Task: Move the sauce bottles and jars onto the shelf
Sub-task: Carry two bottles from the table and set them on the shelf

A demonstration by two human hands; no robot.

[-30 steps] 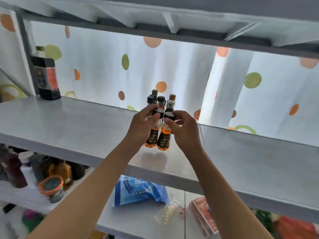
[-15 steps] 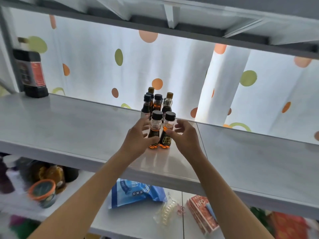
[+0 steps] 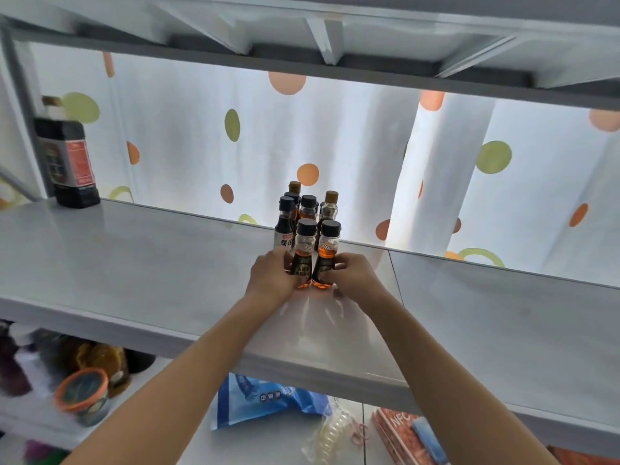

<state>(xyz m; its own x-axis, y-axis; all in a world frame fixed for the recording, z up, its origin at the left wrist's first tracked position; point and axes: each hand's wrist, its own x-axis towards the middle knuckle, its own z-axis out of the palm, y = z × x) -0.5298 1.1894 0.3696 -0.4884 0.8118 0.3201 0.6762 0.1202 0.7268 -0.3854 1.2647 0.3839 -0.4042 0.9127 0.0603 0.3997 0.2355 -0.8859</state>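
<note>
Two small amber sauce bottles are being steadied on the shelf (image 3: 141,263), the left bottle (image 3: 303,251) in the left hand's (image 3: 270,280) closed grip, the right bottle (image 3: 326,253) in the right hand's (image 3: 352,280). A cluster of bottles (image 3: 302,206) is already standing behind; jars (image 3: 82,394) are seemingly waiting below.

— We see strong daylight coming through the dotted curtain (image 3: 335,135) behind the shelf (image 3: 134,263), so the scene is backlit and bright.

— Yes, and we notice pale glare and faint reflections on the glossy shelf top. We find the lower left corner smeared with blur, and the straight beams (image 3: 322,38) overhead bow near the frame's edges.
</note>
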